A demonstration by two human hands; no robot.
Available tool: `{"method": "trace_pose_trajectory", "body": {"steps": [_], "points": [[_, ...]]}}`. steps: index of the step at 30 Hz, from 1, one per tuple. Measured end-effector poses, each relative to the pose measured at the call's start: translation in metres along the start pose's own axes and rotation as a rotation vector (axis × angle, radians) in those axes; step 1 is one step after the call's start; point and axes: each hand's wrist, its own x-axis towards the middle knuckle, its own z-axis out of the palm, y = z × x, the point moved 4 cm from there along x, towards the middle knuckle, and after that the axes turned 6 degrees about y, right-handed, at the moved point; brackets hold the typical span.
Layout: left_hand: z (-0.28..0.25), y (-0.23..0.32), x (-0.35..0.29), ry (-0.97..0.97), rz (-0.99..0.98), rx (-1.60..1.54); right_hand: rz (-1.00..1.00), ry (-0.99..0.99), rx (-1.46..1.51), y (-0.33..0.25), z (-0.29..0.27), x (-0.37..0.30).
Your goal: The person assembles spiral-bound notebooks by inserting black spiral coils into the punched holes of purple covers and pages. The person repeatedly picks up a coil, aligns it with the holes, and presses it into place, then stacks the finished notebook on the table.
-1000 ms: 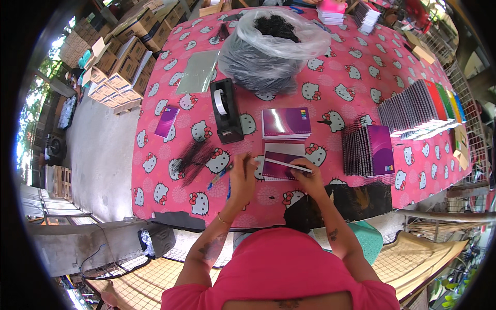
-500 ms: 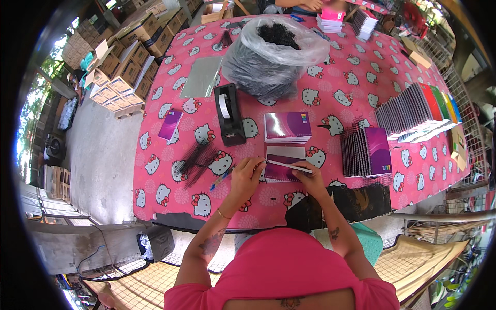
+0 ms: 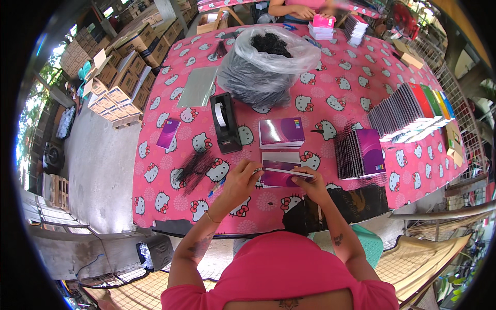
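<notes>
A purple-covered notebook [image 3: 279, 178] is held low over the near middle of the table, its page edge tilted up toward me. My right hand [image 3: 312, 185] grips its right end, thumb on the cover. At its left end, the fingers of my left hand [image 3: 243, 178] are pinched together near the corner; what lies between them is too small to make out. Just beyond, a white sheet or page block [image 3: 280, 157] lies partly under the held notebook. Farther off is a short stack of purple notebooks [image 3: 281, 132]. A black tape dispenser [image 3: 226, 124] stands left of that stack.
Loose black spiral coils [image 3: 194, 173] and a pen [image 3: 217, 188] lie left. Coil-bound purple notebooks [image 3: 370, 152] and a multicoloured row [image 3: 408, 111] stand right. A plastic bag of black coils [image 3: 258, 77] sits beyond. Across the table, a person handles pink notebooks [image 3: 322, 26].
The view has shifted slightly. My hands keep hold at both ends of the notebook, which now lies closer to level from left to right. The person across the table has moved their hands.
</notes>
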Motion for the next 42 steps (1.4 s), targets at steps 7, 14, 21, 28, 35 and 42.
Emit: {"method": "trace_pose_trajectory", "body": {"steps": [7,14,21,28,35,42], "points": [[-0.004,0.005,0.002,-0.107,-0.086,-0.047,-0.007,0.005,-0.036,-0.018,0.003,-0.006],[-0.014,0.008,0.016,-0.233,0.068,-0.007,-0.075,-0.030,-0.110,-0.036,0.007,-0.010],[-0.013,0.044,0.033,-0.049,0.225,0.194,-0.083,0.096,-0.053,-0.068,0.012,-0.014],[-0.021,0.053,0.042,-0.184,0.029,0.326,-0.075,0.082,-0.118,-0.068,0.010,-0.010],[0.005,0.062,0.016,0.159,0.227,0.665,-0.084,0.266,0.008,-0.083,0.024,-0.010],[-0.018,0.033,0.048,-0.264,-0.038,-0.040,-0.108,0.188,-0.078,-0.086,0.016,-0.014]]}}
